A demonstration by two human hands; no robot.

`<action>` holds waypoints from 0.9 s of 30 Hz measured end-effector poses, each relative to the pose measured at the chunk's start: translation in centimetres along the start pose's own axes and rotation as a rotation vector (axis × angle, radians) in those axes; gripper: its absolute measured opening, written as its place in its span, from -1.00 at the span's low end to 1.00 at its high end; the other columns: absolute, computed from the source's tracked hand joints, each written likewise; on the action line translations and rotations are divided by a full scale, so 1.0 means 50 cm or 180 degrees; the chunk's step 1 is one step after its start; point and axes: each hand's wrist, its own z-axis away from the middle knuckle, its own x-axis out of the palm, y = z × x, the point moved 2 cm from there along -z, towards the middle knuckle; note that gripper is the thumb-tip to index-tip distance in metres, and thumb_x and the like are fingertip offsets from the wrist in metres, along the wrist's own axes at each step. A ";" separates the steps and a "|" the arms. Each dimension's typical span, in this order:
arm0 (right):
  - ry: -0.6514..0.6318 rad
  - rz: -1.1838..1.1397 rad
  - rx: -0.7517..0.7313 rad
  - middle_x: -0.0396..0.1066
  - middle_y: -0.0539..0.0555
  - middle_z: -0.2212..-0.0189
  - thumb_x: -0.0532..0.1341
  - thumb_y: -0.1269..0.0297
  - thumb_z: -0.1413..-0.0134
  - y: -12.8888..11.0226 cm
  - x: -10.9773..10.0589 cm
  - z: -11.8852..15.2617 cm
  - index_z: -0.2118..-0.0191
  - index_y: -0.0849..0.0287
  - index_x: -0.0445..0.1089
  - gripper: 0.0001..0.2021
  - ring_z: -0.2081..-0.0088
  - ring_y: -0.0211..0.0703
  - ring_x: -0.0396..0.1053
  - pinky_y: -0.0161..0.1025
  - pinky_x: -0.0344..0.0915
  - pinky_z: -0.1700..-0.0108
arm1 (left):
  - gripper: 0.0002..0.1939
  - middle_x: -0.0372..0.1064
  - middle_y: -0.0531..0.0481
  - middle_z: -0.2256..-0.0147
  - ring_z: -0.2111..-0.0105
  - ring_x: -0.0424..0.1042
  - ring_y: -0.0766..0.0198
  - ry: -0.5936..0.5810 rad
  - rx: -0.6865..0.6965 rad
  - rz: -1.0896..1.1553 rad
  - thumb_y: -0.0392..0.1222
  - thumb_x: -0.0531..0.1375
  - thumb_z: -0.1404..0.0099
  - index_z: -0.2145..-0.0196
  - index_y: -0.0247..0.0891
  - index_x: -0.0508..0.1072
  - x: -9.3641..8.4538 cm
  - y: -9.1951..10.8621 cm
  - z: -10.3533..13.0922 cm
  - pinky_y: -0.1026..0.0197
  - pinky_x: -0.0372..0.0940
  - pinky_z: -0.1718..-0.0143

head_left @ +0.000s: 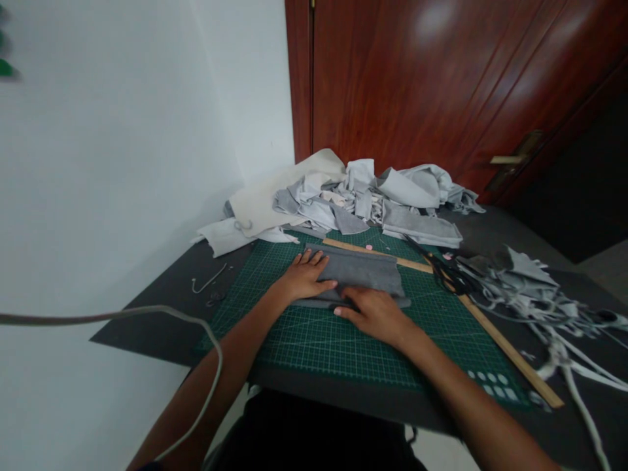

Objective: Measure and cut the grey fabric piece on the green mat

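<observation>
Grey cloth (366,267), one piece, oblong, lying creased along its near edge; placed on a green cutting mat (338,356) with white grid lines, about midway between the left and right edges of the dark tabletop (152,327).

Left hand (308,278): laid palm down on the left end of the cloth, fingers slightly apart, thumb pointing right.

Right hand (373,314): at the cloth's near edge, thumb and forefinger apart, other fingers bent under; whether they clamp any cloth, cannot tell.

Wooden strips, two: one (415,265) just beyond the cloth, partly under its far edge; one (513,348) running along the mat's right side toward the tabletop's near edge. Whether they join is hidden by black scissors (449,278).

Pink scrap (369,247), small: beside the far strip.

Heap of grey and white offcuts (353,196): along the tabletop's far edge, with a cream sheet (265,199) at its left and folded grey cloth (422,227) at its right.

Tangled strips (520,281): toward the tabletop's right edge.

String (210,280), short: left of the mat.

Pale cord (191,318): crossing above the tabletop's left corner and over the left forearm.
</observation>
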 end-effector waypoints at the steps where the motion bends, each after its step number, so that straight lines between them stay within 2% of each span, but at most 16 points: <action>1: -0.0115 0.0049 -0.0041 0.59 0.14 0.28 0.17 0.01 -0.37 -0.005 0.000 0.002 0.09 0.16 0.51 -0.67 0.27 -0.01 0.50 -0.20 0.20 0.23 | -0.20 0.06 -0.24 -0.41 -0.46 -0.22 -0.33 0.0020 -0.0017 -0.0079 0.27 0.35 -0.14 -0.24 -0.17 0.39 0.001 0.001 0.000 -0.23 -0.35 -0.41; 4: -0.0399 0.0066 -0.0163 0.52 0.05 0.47 0.10 0.05 -0.43 -0.012 -0.003 0.008 0.30 0.12 0.51 -0.64 0.40 -0.08 0.45 -0.23 0.10 0.34 | -0.16 -0.03 -0.31 -0.43 -0.46 -0.30 -0.36 0.0087 -0.0024 -0.0393 0.29 0.30 -0.21 -0.29 -0.26 0.34 0.011 0.010 0.001 -0.24 -0.38 -0.41; 6: -0.0443 0.0014 -0.0074 0.52 0.06 0.48 0.09 0.09 -0.44 -0.014 0.000 0.010 0.36 0.12 0.50 -0.61 0.41 -0.09 0.44 -0.23 0.10 0.35 | -0.12 -0.04 -0.33 -0.43 -0.46 -0.31 -0.38 0.0175 -0.0035 -0.0445 0.32 0.31 -0.19 -0.29 -0.27 0.32 0.019 0.016 0.003 -0.25 -0.40 -0.41; 9: -0.0427 -0.0002 0.0335 0.58 0.14 0.40 0.09 0.12 -0.43 -0.016 0.012 0.012 0.35 0.15 0.55 -0.61 0.34 -0.03 0.50 -0.20 0.18 0.30 | -0.10 -0.01 -0.32 -0.43 -0.46 -0.31 -0.38 0.0297 -0.0060 -0.0340 0.33 0.34 -0.14 -0.28 -0.25 0.34 0.030 0.022 0.006 -0.26 -0.42 -0.41; 13: -0.0358 0.0403 0.0845 0.61 0.25 0.32 0.20 0.03 -0.34 -0.023 0.012 0.014 0.26 0.16 0.58 -0.67 0.26 0.13 0.54 -0.12 0.26 0.25 | -0.09 0.01 -0.36 -0.41 -0.45 -0.25 -0.38 0.0357 -0.0097 -0.0381 0.31 0.35 -0.14 -0.29 -0.27 0.32 0.038 0.026 0.010 -0.26 -0.43 -0.42; 15: -0.0227 0.0641 0.0675 0.60 0.27 0.27 0.28 0.02 -0.26 -0.030 0.001 0.016 0.17 0.16 0.57 -0.70 0.20 0.18 0.53 -0.08 0.29 0.19 | -0.10 0.01 -0.39 -0.41 -0.45 -0.24 -0.40 0.0355 -0.0102 -0.0441 0.29 0.35 -0.16 -0.30 -0.30 0.32 0.038 0.029 0.012 -0.26 -0.42 -0.42; 18: -0.0196 0.0630 0.0142 0.56 0.25 0.20 0.30 0.14 -0.26 -0.040 -0.013 0.022 0.13 0.17 0.54 -0.79 0.14 0.14 0.50 -0.09 0.28 0.14 | -0.15 0.02 -0.46 -0.40 -0.44 -0.23 -0.45 0.0392 -0.0120 -0.0368 0.21 0.36 -0.19 -0.28 -0.37 0.34 0.035 0.038 0.014 -0.30 -0.41 -0.41; 20: -0.0337 0.0314 -0.0105 0.56 0.17 0.26 0.28 0.22 -0.27 -0.044 -0.015 0.029 0.21 0.14 0.53 -0.88 0.19 0.05 0.49 -0.14 0.27 0.18 | -0.24 0.08 -0.47 -0.37 -0.44 -0.21 -0.46 0.0492 -0.0111 -0.0258 0.12 0.39 -0.20 -0.23 -0.36 0.39 0.034 0.050 0.017 -0.33 -0.41 -0.40; 23: -0.0539 -0.0393 -0.0393 0.54 0.06 0.37 0.29 0.27 -0.24 -0.048 -0.007 0.037 0.30 0.12 0.50 -0.91 0.26 -0.05 0.49 -0.20 0.28 0.21 | -0.46 0.20 -0.37 -0.33 -0.44 -0.19 -0.40 0.0722 0.0004 -0.0057 -0.05 0.40 -0.22 -0.12 -0.26 0.48 0.045 0.081 0.025 -0.33 -0.39 -0.41; 25: -0.0935 -0.1038 -0.0304 0.45 -0.01 0.51 0.22 0.28 -0.27 -0.044 0.005 0.038 0.36 0.12 0.45 -0.84 0.40 -0.12 0.48 -0.24 0.31 0.32 | -0.62 0.25 -0.31 -0.30 -0.44 -0.12 -0.33 0.0821 0.0126 0.0215 -0.16 0.34 -0.27 -0.04 -0.21 0.52 0.060 0.103 0.033 -0.30 -0.33 -0.42; 27: -0.1497 -0.1780 0.0054 0.30 -0.10 0.63 0.12 0.31 -0.28 -0.033 0.019 0.035 0.38 0.11 0.38 -0.81 0.58 -0.20 0.41 -0.30 0.31 0.50 | -0.70 0.29 -0.26 -0.28 -0.42 -0.04 -0.26 0.0768 0.0304 0.0503 -0.22 0.27 -0.32 -0.01 -0.18 0.54 0.078 0.122 0.042 -0.25 -0.28 -0.43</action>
